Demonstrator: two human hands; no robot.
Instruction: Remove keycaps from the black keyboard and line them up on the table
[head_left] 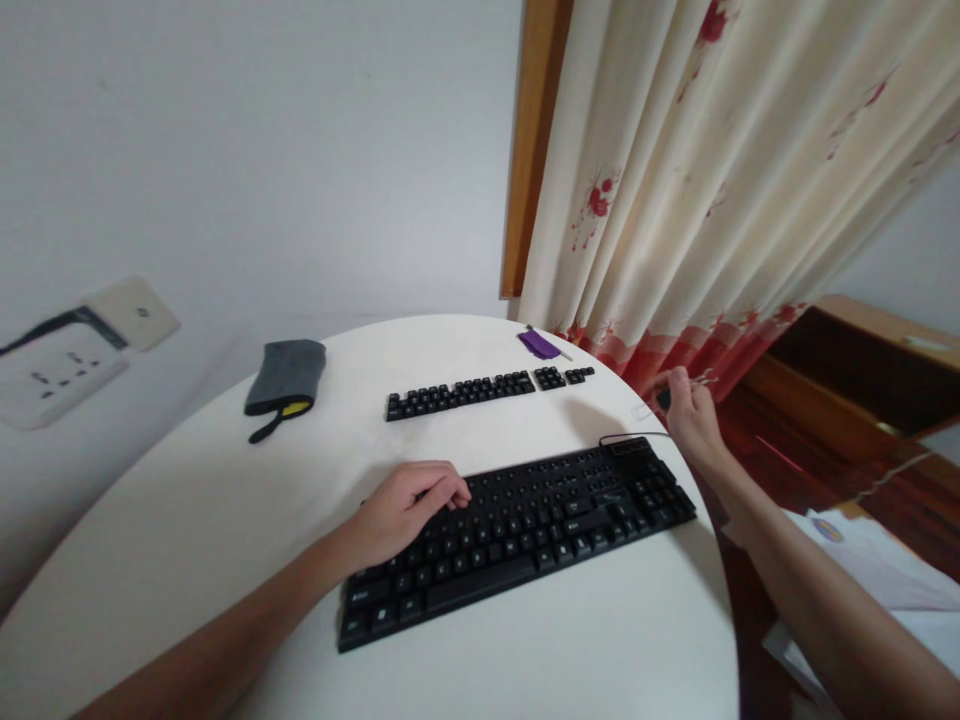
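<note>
A black keyboard (517, 530) lies at a slant on the white round table (600, 610); its upper rows show bare sockets without keycaps. My left hand (409, 510) rests palm down across the keyboard's left part, fingers together and loosely bent, gripping nothing visible. Beyond the keyboard's right end, over the table edge, my right hand (688, 410) is closed around a small keycap puller (664, 398) with a dark body. Thin wire ends stick out on both sides of the fist. Removed black keycaps (457, 395) stand in ordered rows behind the keyboard.
A grey cloth pouch (289, 375) with a black loop lies at the back left. A small brush with purple bristles (538, 344) is at the back right. The keyboard cable (634, 435) runs off the right edge. Wall sockets (67, 375), a curtain (660, 180) and papers (885, 570) surround the table.
</note>
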